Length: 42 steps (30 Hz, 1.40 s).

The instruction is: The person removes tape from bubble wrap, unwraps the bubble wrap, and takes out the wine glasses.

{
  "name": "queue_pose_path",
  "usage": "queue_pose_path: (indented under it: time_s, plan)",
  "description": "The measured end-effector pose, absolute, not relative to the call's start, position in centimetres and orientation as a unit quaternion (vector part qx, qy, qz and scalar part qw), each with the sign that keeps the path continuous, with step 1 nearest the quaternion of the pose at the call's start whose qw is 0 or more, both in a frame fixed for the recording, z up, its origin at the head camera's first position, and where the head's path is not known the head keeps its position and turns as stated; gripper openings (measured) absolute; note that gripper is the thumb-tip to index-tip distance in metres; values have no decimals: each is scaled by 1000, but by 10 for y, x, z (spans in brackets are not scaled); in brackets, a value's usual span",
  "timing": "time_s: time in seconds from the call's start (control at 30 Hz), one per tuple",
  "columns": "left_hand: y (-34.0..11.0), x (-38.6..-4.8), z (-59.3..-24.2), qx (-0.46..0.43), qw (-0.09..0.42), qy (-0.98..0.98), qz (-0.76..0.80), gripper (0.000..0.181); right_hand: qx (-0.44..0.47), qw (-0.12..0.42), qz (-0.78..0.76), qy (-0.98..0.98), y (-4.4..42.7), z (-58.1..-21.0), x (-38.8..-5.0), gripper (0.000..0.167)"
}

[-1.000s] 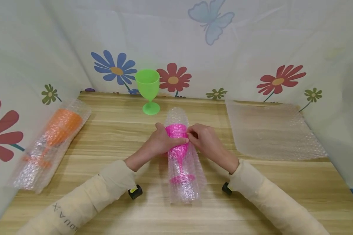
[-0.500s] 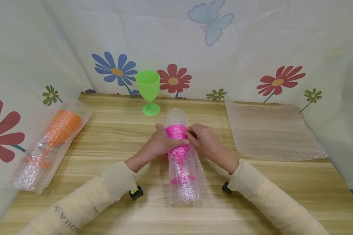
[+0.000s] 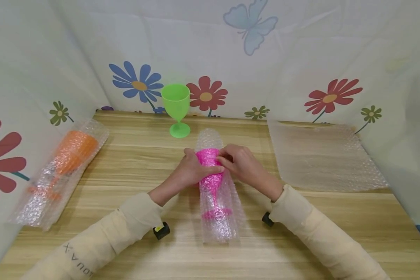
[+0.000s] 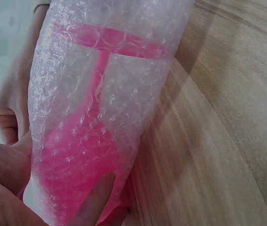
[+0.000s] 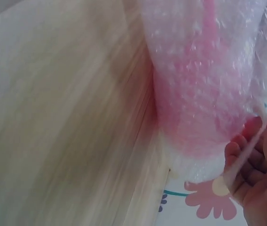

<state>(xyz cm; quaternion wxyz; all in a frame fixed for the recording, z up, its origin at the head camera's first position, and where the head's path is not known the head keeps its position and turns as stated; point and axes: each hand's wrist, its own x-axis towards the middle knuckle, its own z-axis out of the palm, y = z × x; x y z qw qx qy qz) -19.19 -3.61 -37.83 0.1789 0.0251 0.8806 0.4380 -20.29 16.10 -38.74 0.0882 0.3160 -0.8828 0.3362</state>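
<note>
A pink goblet (image 3: 211,182) lies rolled in clear bubble wrap (image 3: 218,231) on the table, its foot toward me. My left hand (image 3: 193,167) grips the wrapped bowl from the left, thumb across the top; its fingers also show against the wrap in the left wrist view. From the right, my right hand (image 3: 240,164) pinches the loose edge of the bubble wrap near the goblet's rim. That pale edge (image 5: 246,157) runs between the fingers in the right wrist view.
An orange goblet (image 3: 75,149) in bubble wrap lies at the left. Behind the pink one stands an unwrapped green goblet (image 3: 176,103). A flat bubble wrap sheet (image 3: 330,155) lies at the right. Flowered cloth (image 3: 287,70) surrounds the wooden table (image 3: 136,147).
My right hand has moved slightly left over the wrapped bowl, drawing the edge of the bubble wrap with it. My left hand keeps its grip in the same place.
</note>
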Motion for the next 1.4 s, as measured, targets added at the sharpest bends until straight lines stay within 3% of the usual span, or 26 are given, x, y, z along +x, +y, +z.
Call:
queue_pose_path:
  time_s: [0.17,0.43,0.57,0.73,1.07,1.4]
  plan:
    - [-34,-193,-378,27,178,883,433,130,329,97,323,-882,157,-383,-203,6]
    - [-41,-196,-366,28,235,856,460,123,321,94,316,-888,157,-382,-204,7]
    - [-41,-195,-364,22,235,860,453,121,313,93,327,-887,157,-385,-204,3]
    - [-39,-194,-363,10,237,860,451,122,300,93,333,-889,156,-383,-202,12]
    - [-37,-195,-367,10,233,862,449,127,281,106,249,-921,140,-372,-198,11]
    - [-36,-195,-365,15,223,867,445,123,216,47,255,-941,131,-360,-198,21]
